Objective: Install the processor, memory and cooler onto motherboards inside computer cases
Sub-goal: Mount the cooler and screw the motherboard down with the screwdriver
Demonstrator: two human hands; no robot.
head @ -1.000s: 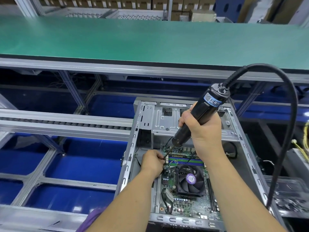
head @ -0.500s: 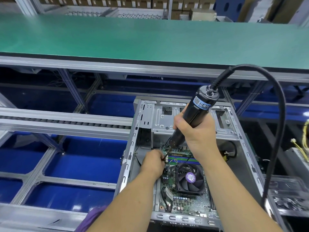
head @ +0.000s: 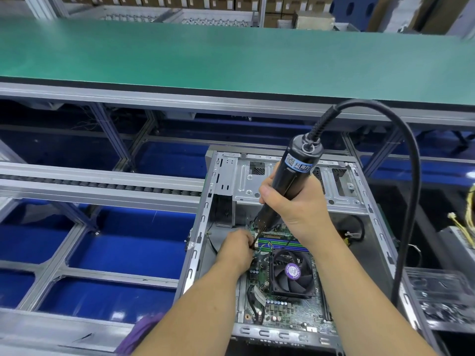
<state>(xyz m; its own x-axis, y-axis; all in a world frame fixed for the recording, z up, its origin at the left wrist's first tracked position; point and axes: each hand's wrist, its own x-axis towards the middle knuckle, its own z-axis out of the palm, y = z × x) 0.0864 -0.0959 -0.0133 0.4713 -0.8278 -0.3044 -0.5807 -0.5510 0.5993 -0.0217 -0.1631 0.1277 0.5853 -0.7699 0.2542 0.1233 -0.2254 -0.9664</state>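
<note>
While the right hand grips the screwdriver, its shaft slants down-left to the left hand, whose fingers pinch the bit at the fan's upper-left corner.

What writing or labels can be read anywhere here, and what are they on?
No text here can be read with certainty.
Blue label on the electric screwdriver: a square code and pale characters, too blurred to read.
Purple round sticker on the cooler fan: fine print, too small to read.
White tag on the motherboard: no legible print.
Cardboard boxes at the back: white labels, too far to read.
</note>
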